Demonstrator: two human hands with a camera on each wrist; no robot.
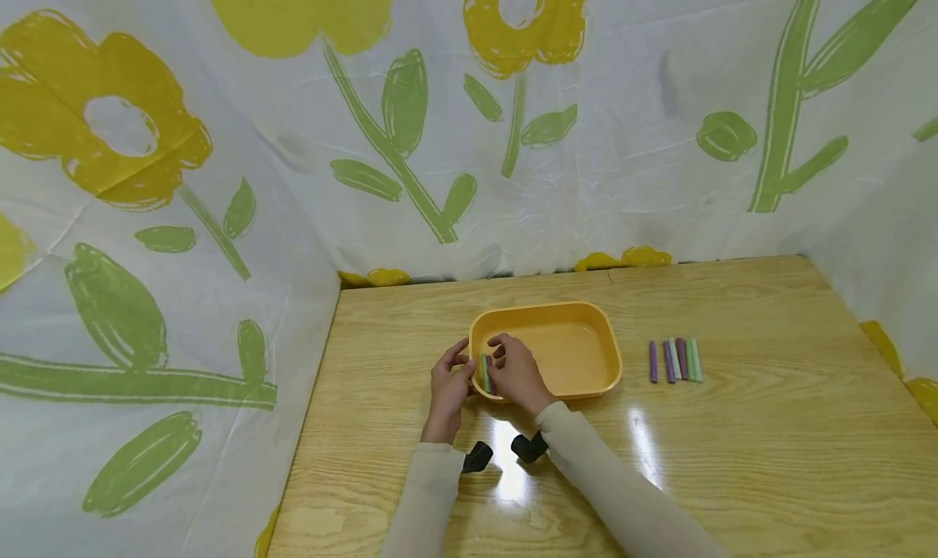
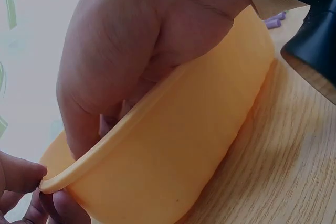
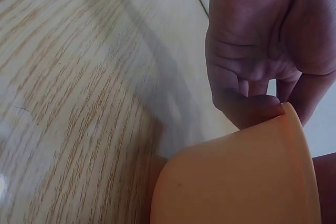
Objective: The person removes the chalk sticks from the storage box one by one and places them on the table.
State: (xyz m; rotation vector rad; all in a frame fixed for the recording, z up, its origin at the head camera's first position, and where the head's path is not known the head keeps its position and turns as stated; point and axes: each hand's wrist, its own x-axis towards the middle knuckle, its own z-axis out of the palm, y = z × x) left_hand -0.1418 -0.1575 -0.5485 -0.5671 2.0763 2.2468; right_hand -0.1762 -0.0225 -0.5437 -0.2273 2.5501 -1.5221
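An orange plastic tub (image 1: pixel 560 354) sits on the table with its long side across. At the tub's left end, my left hand (image 1: pixel 447 388) pinches the rim between thumb and fingers; the right wrist view shows the thumb against the tub's rim (image 3: pixel 295 129). My right hand (image 1: pixel 520 372) reaches down inside the same end, its fingers bent around a dark purple chalk stick (image 1: pixel 491 372). Beside that stick, a light green chalk stick (image 1: pixel 484 371) lies along the left wall. In the left wrist view, the tub wall hides the right fingertips.
To the right of the tub, a purple chalk stick (image 1: pixel 654 362) lies slightly apart from a row of several chalk sticks (image 1: pixel 683 359) in purple, white, maroon and green. Behind and to the left, a flower-printed cloth (image 1: pixel 615 175) borders the wooden table (image 1: pixel 777 428). Black wrist cameras (image 1: pixel 478 458) hang below both wrists.
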